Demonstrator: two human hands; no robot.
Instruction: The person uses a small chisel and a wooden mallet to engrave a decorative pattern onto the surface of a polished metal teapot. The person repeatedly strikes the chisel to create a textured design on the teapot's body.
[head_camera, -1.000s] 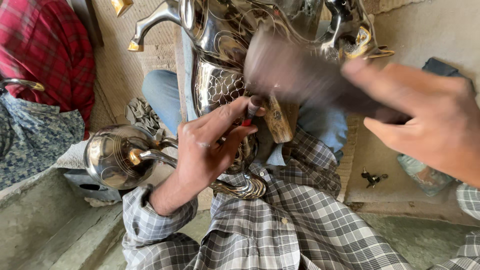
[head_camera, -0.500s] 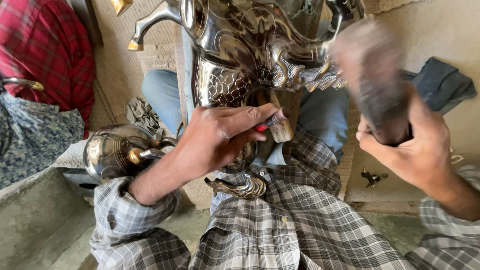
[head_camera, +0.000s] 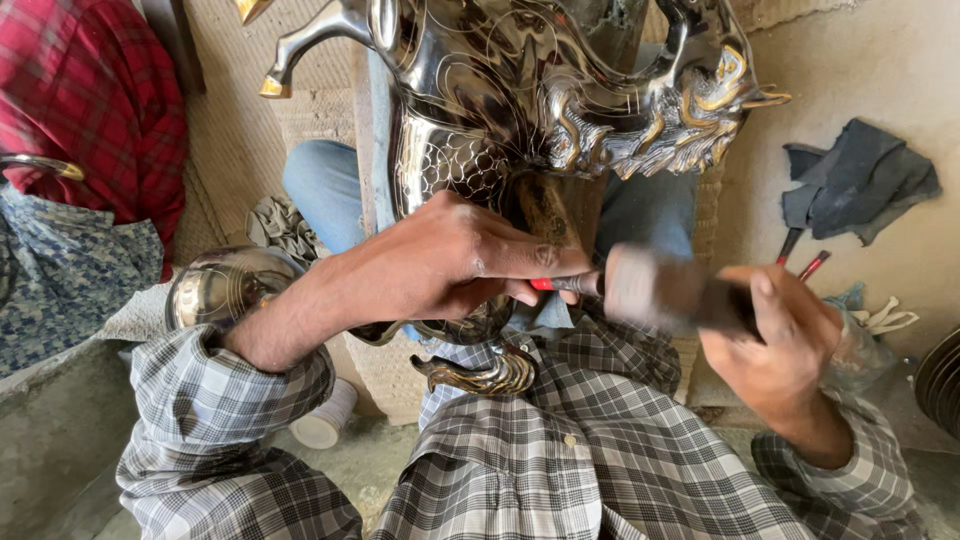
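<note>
A large polished metal vessel (head_camera: 480, 110) with engraved scales, a curved spout and an ornate gilded handle rests across my lap. My left hand (head_camera: 455, 265) presses against its lower body and grips a small red-handled chisel (head_camera: 560, 285), tip toward the metal. My right hand (head_camera: 785, 340) holds a wooden mallet (head_camera: 655, 290), blurred with motion, its head meeting the chisel's end. A gilded curled foot (head_camera: 480, 372) of the vessel shows below my left hand.
A second shiny metal pot (head_camera: 225, 290) sits at my left knee. Another person in a red plaid shirt (head_camera: 90, 100) sits at the left. A dark cloth (head_camera: 860, 185) and red-handled tools (head_camera: 805, 255) lie on the right; a white cup (head_camera: 325, 420) stands below.
My right hand swung the mallet down from up high on the right to the chisel's end. My left hand stayed on the vessel, shifting slightly right.
</note>
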